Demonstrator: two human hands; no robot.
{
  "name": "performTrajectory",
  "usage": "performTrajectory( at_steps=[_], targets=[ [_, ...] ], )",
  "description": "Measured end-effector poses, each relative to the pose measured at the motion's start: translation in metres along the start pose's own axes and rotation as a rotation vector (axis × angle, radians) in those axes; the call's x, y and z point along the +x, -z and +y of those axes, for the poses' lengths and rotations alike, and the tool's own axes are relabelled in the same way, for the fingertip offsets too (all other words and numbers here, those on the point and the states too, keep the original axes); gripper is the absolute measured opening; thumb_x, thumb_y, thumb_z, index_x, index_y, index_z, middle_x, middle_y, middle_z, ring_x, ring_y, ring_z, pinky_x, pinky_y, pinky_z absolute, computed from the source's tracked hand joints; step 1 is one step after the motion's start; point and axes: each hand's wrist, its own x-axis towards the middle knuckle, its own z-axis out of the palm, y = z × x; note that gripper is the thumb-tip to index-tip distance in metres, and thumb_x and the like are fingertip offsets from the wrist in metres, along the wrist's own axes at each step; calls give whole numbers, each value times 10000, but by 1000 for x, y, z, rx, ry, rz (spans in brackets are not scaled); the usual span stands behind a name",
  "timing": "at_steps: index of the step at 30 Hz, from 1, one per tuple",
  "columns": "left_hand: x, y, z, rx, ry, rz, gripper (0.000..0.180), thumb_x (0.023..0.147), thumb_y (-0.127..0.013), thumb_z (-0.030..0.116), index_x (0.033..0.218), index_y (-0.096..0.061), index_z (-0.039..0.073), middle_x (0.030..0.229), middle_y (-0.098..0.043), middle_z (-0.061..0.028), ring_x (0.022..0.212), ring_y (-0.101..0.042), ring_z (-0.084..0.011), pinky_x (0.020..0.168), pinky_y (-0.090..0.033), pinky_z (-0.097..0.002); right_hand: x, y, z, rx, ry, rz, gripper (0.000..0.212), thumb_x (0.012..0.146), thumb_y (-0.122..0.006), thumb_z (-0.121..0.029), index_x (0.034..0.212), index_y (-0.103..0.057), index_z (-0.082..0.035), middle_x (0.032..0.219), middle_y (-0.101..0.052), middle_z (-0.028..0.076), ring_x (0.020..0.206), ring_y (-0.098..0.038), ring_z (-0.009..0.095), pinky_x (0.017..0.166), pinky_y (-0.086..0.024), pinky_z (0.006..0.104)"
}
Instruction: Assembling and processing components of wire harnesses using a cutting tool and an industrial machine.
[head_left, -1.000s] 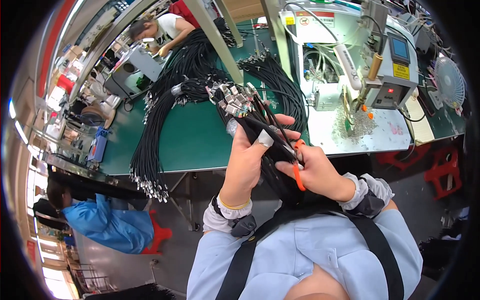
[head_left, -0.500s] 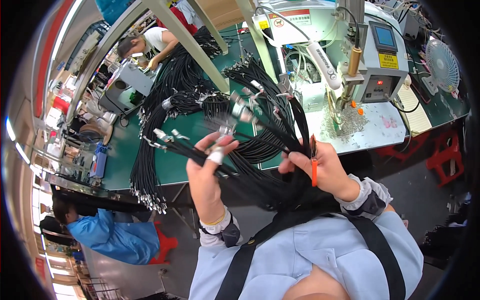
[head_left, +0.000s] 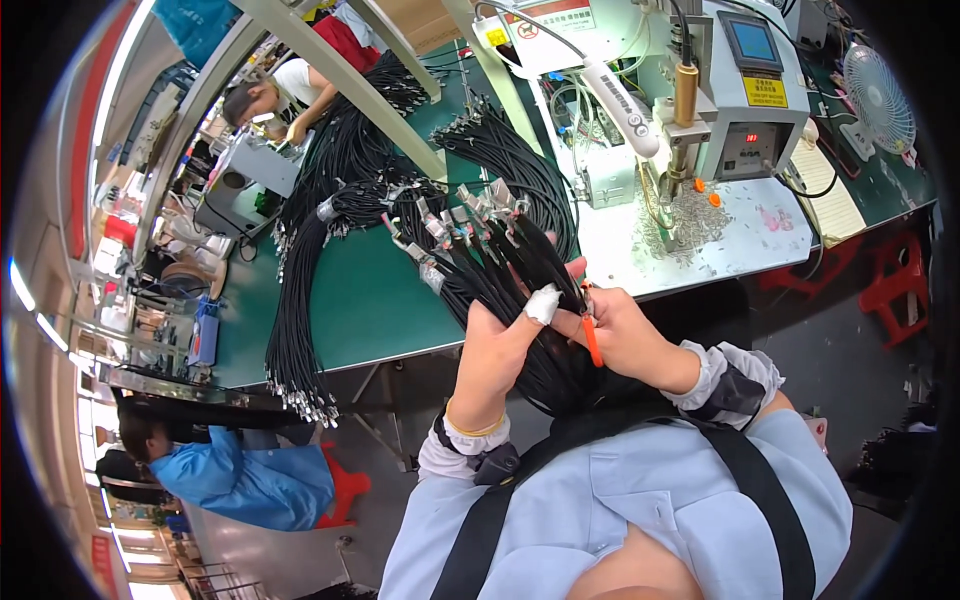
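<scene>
A thick bundle of black cables (head_left: 480,282) is gathered between my hands, its metal and white connector ends fanned out at the top and its lower part hanging toward my lap. My left hand (head_left: 497,355), with white wrapping on the thumb, closes round the bundle from the left. From the right, my right hand (head_left: 625,338) grips the same cables, with its thumb side against my left thumb. Small orange-handled snips (head_left: 592,342) are tucked in that right hand, their jaws partly hidden.
More black cable bundles (head_left: 330,250) lie across the green table (head_left: 385,310), some hanging over its edge. A press machine (head_left: 690,130) stands beyond, with scattered metal bits on its white plate (head_left: 770,240). Two people work to the left; red stools (head_left: 895,290) stand at right.
My left hand has moved right and closed in beside my right hand. The spread cables have come together into one bundle, and my right hand with the snips has shifted slightly left.
</scene>
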Motion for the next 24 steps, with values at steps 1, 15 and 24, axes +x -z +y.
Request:
performTrajectory(
  at_steps=[1, 15, 24],
  targets=[
    [1, 4, -2, 86, -41, 13, 272, 818, -508, 56, 1062, -517, -63, 1058, -563, -195, 935, -577, -234, 803, -456, -320, -1, 4, 0, -104, 3, -15, 158, 858, -540, -136, 834, -570, 18, 639, -525, -1, 576, -465, 58, 527, -392, 226],
    [10, -7, -5, 11, -51, 99, 312, 736, -587, -64, 1035, -499, -45, 958, -598, -162, 881, -605, -245, 740, -500, -309, -2, 15, 3, -146, -20, -47, 197, 865, -535, -144, 882, -570, 49, 654, -475, -41, 580, -386, 52, 510, -342, 219],
    [17, 17, -11, 74, -160, 153, 192, 771, -560, -55, 945, -493, -12, 970, -587, -189, 816, -600, -208, 745, -479, -302, -12, 19, 7, -134, 208, 181, 187, 867, -518, -112, 951, -590, 39, 732, -594, 30, 615, -522, 84, 561, -432, 208]
  ],
)
